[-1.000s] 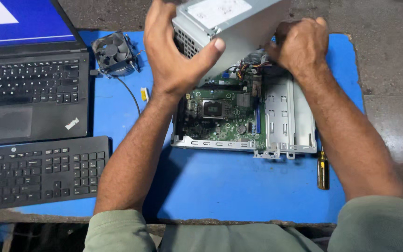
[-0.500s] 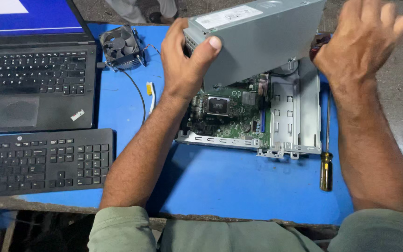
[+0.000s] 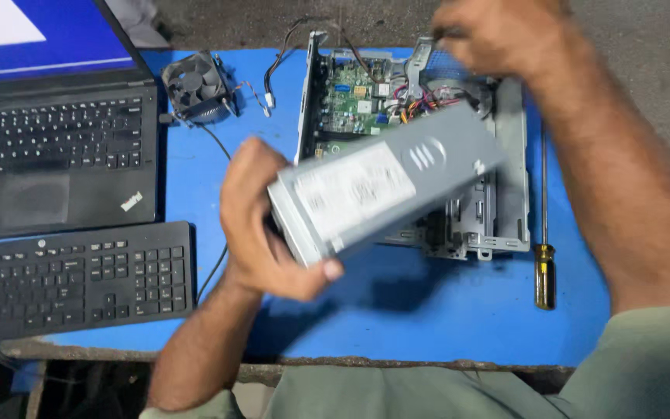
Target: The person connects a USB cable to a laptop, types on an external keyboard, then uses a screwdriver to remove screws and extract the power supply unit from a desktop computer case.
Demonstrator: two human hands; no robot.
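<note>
My left hand [image 3: 261, 225] grips one end of a grey metal power supply box [image 3: 385, 182], held tilted above the blue table [image 3: 412, 318]. Wires run from the box's far end into an opened computer chassis [image 3: 498, 209] with a green circuit board [image 3: 350, 97] inside. My right hand [image 3: 498, 35] is blurred at the chassis's far edge, over a bundle of coloured wires [image 3: 428, 101]; whether it holds anything I cannot tell.
A black laptop [image 3: 48, 132] with a lit blue screen and a black keyboard [image 3: 71, 275] lie at the left. A loose cooling fan [image 3: 195, 85] sits at the back. A long screwdriver with a yellow handle [image 3: 544, 264] lies right of the chassis.
My left hand has brought the power supply box down and toward me, off the chassis. My right hand moved from the box's right side to the chassis's far edge. The view shifted.
</note>
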